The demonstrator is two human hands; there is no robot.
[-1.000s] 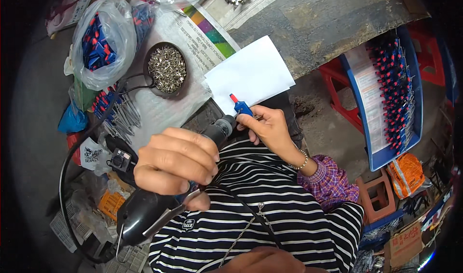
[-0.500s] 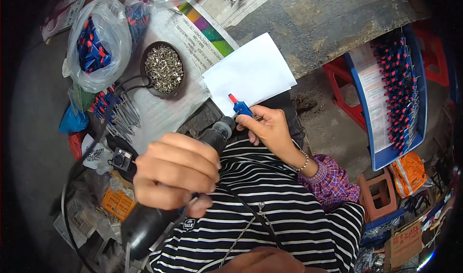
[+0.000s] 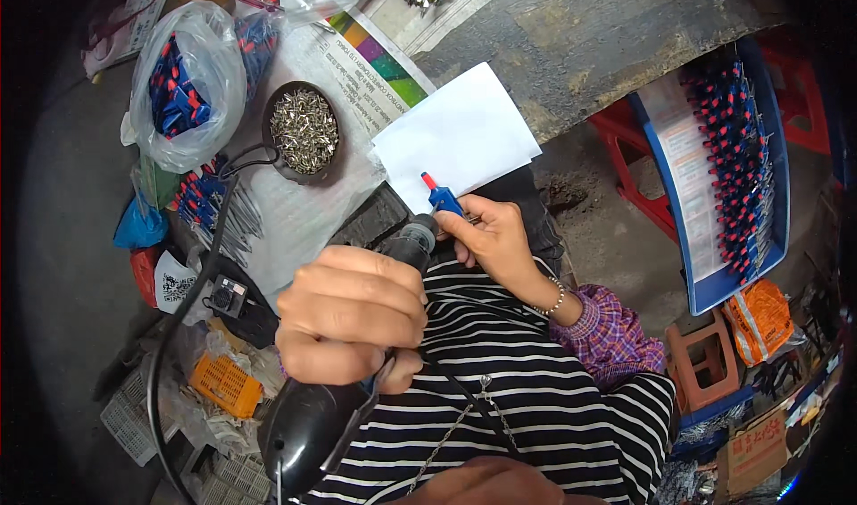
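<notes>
My left hand [image 3: 353, 313] is wrapped round a black electric screwdriver [image 3: 308, 429], whose nose [image 3: 418, 235] points up and right. Between thumb and fingers, my right hand [image 3: 489, 235] pinches a small blue plastic piece with a red tip [image 3: 445, 201]. The screwdriver's nose is close against this piece and my right thumb; whether the bit touches is too small to tell. Beyond the piece lies a white sheet of paper [image 3: 460, 134]. To its left, a dark round pan [image 3: 277, 167] holds many small silver metal parts [image 3: 305, 130].
A clear plastic bag [image 3: 228, 76] holds blue and red pieces, with more pieces on metal rods [image 3: 210, 206] below. At right, a blue tray [image 3: 779, 210] carries rows of similar pieces. A black cable [image 3: 159, 362] runs down the left. A worn board [image 3: 571, 50] spans the back.
My left hand and the screwdriver have shifted right, and the cable has moved with them. My right hand still pinches the blue piece, almost unmoved.
</notes>
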